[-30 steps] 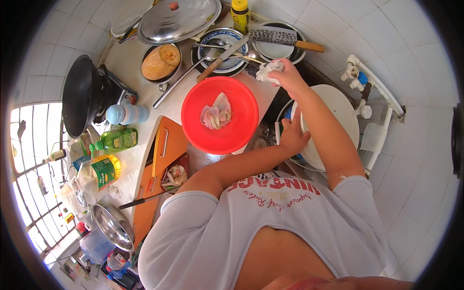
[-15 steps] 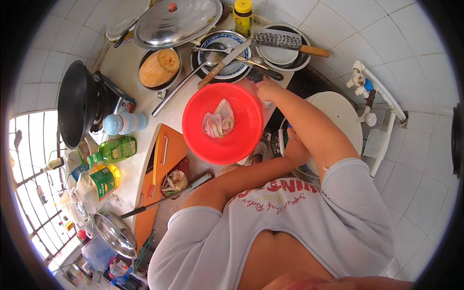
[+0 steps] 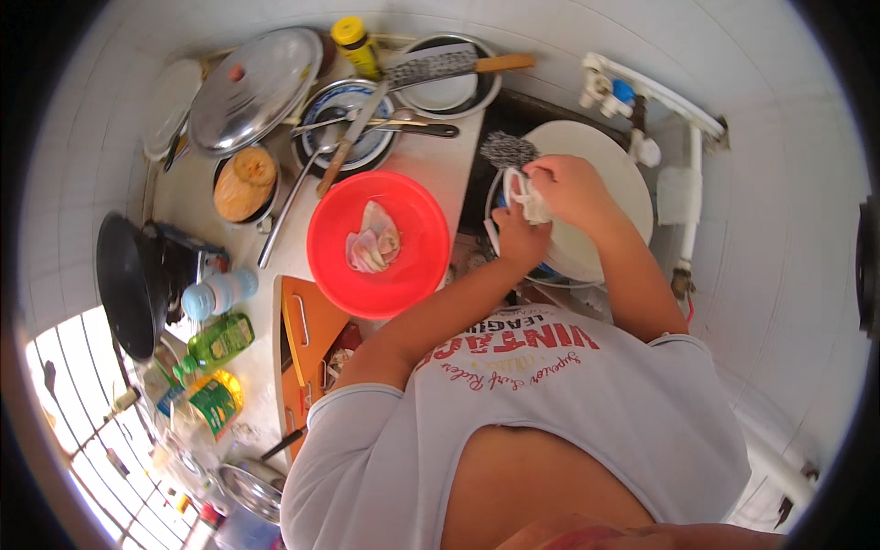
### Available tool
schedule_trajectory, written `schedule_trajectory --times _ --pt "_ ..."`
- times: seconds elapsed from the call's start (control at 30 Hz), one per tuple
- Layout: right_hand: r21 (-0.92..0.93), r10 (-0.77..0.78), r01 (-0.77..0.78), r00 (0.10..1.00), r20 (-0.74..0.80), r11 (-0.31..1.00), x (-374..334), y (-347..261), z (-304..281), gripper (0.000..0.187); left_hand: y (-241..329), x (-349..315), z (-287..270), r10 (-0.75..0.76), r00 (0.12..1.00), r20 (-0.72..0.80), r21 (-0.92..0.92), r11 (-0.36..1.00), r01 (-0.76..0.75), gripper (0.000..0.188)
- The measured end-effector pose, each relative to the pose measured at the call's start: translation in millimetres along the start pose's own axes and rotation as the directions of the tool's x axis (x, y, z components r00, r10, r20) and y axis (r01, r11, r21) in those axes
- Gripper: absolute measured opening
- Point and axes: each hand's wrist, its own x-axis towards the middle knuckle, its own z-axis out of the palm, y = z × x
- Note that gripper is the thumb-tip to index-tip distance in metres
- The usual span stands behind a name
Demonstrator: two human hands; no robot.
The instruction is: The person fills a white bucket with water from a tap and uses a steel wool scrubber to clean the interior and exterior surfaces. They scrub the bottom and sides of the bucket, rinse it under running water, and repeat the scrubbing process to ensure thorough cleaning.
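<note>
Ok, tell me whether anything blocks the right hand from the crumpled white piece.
Nothing visible does: the right hand touches the crumpled white piece directly. The left hand is at its near side, and the grey mesh clump is beyond it, not between.

The white bundle [image 3: 535, 207] looks like crumpled cloth, the red basin [image 3: 423, 266] smooth plastic, the domed lid [image 3: 261, 101] glossy metal.

To your right, white tiled wall [image 3: 788, 247] carrying white pipes [image 3: 694, 188], to your left, barred window [image 3: 73, 385] admitting bright light, before you, pale countertop [image 3: 440, 165], below it, orange cabinet doors [image 3: 321, 314] with metal handles.
</note>
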Motion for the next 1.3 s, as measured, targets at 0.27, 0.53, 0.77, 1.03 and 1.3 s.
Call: schedule_trajectory --times 0.27,0.53,0.77,1.03,1.3 --pt "-0.243 0.316 -0.395 0.898 -0.308 0.886 -66.4 102.2 -53.4 0.039 26.8 12.0 -14.0 -0.128 0.989 0.076 -0.033 0.991 0.131 0.097" --pt "-0.463 0.479 -0.549 0.835 -0.27 0.696 9.8 132.3 -99.0 0.063 14.4 13.6 -8.8 -0.057 0.992 0.117 -0.106 0.992 0.069 0.092" --pt "-0.549 0.312 -0.363 0.931 -0.188 0.753 13.2 161.0 -101.4 0.053 4.9 14.6 -9.5 -0.045 0.992 0.119 -0.123 0.991 0.06 0.092" --pt "-0.632 0.034 -0.028 0.999 -0.003 0.774 -7.0 150.5 -124.2 0.055 -4.7 19.3 -5.7 -0.044 0.994 0.099 -0.108 0.993 0.055 0.092" --pt "-0.688 0.144 -0.199 0.98 -0.137 0.698 9.2 152.0 -112.0 0.029 -0.5 17.9 -9.7 -0.035 0.993 0.114 -0.123 0.991 0.049 0.092"
